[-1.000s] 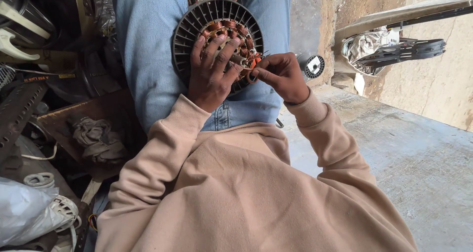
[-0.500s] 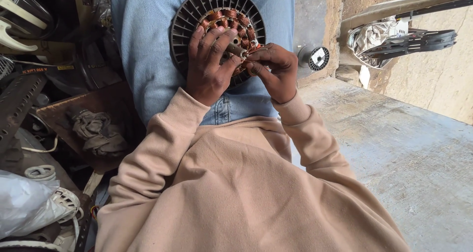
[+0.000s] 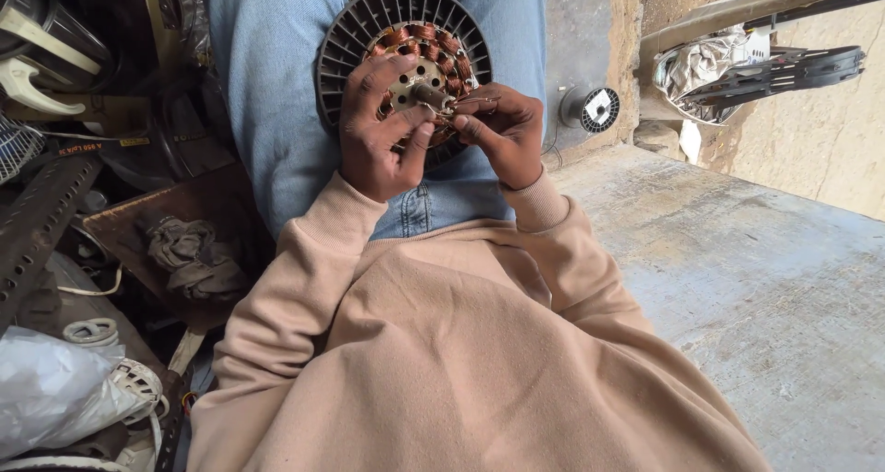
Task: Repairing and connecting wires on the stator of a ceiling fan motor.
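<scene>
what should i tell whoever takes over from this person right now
Left hand: gripping the motor core on the lap, thumb and fingers around the centre shaft.
Right hand: fingertips pinching thin copper wire at the core's right side.
The core rests on the jeans, ringed with wound copper coils.
A small wire spool sits on the concrete floor to the right.
Done: many coils look wound. Left: cannot tell how many remain.

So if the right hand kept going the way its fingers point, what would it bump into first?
The right hand points left toward the metal shaft at the middle of the fan motor, so probably that, then the left hand's fingers.
</scene>
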